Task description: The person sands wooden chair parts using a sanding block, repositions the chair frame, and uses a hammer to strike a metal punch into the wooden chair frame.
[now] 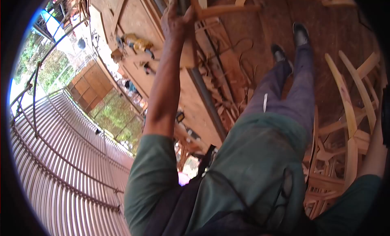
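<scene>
My left hand (177, 21) is at the top of the head view, at the end of my outstretched arm. Its fingers and thumb close around a narrow greyish-brown piece of wood (185, 1), whose far end runs out of the picture. Just below the hand, a wooden block (188, 53) shows at the edge of the wooden workbench (162, 92). Only my right forearm enters at the right edge, beside curved wooden pieces (351, 118); that hand is outside the picture.
A yellow power tool (140, 43) lies on the bench. Wood offcuts (227, 94) are piled under it. Wooden frames (325, 183) stand near my right side, and another wooden frame (227, 9) lies ahead. Corrugated metal sheeting (69, 167) is at the left.
</scene>
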{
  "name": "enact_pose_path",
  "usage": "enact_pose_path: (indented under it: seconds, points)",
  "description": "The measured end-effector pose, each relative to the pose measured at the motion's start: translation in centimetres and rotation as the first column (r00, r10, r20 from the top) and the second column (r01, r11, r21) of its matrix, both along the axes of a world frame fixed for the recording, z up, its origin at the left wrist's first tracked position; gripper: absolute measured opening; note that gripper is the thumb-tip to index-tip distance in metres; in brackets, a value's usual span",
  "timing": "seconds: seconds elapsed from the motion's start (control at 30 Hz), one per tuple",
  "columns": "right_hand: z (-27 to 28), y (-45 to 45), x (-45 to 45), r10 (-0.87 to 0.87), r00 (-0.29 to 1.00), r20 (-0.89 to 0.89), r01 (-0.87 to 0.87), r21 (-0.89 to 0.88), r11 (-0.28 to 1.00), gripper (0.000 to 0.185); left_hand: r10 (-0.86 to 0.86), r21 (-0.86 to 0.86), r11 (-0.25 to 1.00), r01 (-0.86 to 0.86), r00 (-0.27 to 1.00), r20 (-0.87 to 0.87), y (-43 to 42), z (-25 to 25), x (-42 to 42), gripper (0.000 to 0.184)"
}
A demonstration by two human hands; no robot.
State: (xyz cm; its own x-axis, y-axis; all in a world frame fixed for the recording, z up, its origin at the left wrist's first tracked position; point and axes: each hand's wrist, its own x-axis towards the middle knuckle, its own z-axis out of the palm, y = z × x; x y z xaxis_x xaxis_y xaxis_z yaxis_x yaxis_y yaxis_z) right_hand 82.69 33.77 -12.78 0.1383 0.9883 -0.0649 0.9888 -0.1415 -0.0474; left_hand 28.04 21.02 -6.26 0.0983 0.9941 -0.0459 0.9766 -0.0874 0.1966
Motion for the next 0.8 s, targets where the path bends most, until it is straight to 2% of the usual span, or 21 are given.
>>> enact_pose_path:
  seconds: [0.07,0.13,0.17,0.23,0.27,0.3,0.33,0.37,0.43,0.5,0.57,0.6,0.63,0.67,0.73,0.77,0.8]
  points:
    - [0.0,0.0,-0.3,0.013,1.0,-0.017,-0.014,-0.064,0.998,0.075,-0.036,0.023,0.999,0.036,0.999,0.016,-5.0,0.1,-0.8,0.075]
    - [0.3,0.0,0.5,-0.002,1.0,0.016,0.003,-0.038,0.999,0.075,-0.097,0.02,0.995,0.097,0.995,0.005,-9.4,0.2,-0.7,0.08]
    - [0.6,0.0,0.3,0.004,0.999,0.032,-0.003,-0.017,1.0,0.075,-0.09,0.031,0.995,0.09,0.996,-0.01,-9.8,0.5,-0.3,0.082]
    - [0.7,0.5,0.0,0.023,0.998,0.064,-0.024,0.019,1.0,0.076,-0.032,-0.018,0.999,0.035,0.989,0.146,-7.0,-0.5,-1.2,0.081]
    - [0.6,0.5,0.0,0.023,0.997,0.074,-0.024,0.018,1.0,0.076,0.039,-0.028,0.999,-0.035,0.986,0.16,-4.6,-0.4,-0.9,0.078]
    - [0.3,0.6,0.0,0.024,0.997,0.072,-0.024,0.002,1.0,0.076,0.008,0.034,0.999,-0.009,0.999,0.032,-2.0,-0.1,-0.9,0.076]
    - [0.1,0.6,0.1,0.022,0.998,0.064,-0.02,-0.027,0.999,0.076,0.038,-0.005,0.999,-0.038,0.999,0.029,0.0,0.3,-0.4,0.076]
    - [-0.1,0.8,0.6,0.014,0.998,0.058,-0.011,-0.056,0.998,0.077,0.075,-0.053,0.996,-0.074,0.997,0.025,0.2,0.5,-0.3,0.076]
    - [0.1,0.9,0.2,0.028,0.998,0.054,-0.022,-0.108,0.994,0.078,0.014,-0.027,1.0,-0.011,0.995,0.094,-3.7,0.1,-0.6,0.078]
    - [0.8,1.1,0.9,0.014,0.994,0.109,-0.003,-0.102,0.995,0.078,-0.064,-0.065,0.996,0.059,0.994,-0.084,-9.6,0.1,-0.3,0.085]
    - [1.1,1.4,1.3,0.026,0.987,0.157,-0.016,-0.064,0.998,0.079,-0.094,-0.038,0.995,0.092,0.994,-0.055,-8.4,1.0,0.6,0.087]
    - [1.2,1.8,1.4,0.044,0.985,0.17,-0.04,-0.026,0.999,0.078,0.053,-0.121,0.991,-0.053,0.999,-0.006,-5.9,0.6,0.6,0.083]
    - [1.1,1.5,1.5,0.048,0.985,0.165,-0.048,-0.002,0.999,0.078,0.054,-0.062,0.997,-0.054,0.999,0.005,-2.0,0.5,0.8,0.078]
    - [-1.8,2.8,3.3,0.039,0.991,0.13,-0.048,0.069,0.996,0.071,0.066,-0.016,0.998,-0.066,0.998,0.002,1.2,0.5,0.8,0.074]
    - [-1.3,2.6,3.2,-0.073,0.996,-0.046,0.071,-0.031,0.997,0.068,0.007,-0.046,0.999,-0.009,0.999,-0.039,4.5,0.2,-0.1,0.069]
    - [-1.2,2.3,2.4,-0.115,0.986,-0.123,0.104,-0.097,0.99,0.067,-0.001,-0.069,0.998,-0.002,0.998,-0.055,3.4,0.2,-0.5,0.066]
    - [-1.1,1.7,2.2,-0.089,0.99,-0.109,0.086,-0.031,0.996,0.056,-0.143,-0.019,0.99,0.143,0.99,-0.003,0.4,0.2,-0.7,0.068]
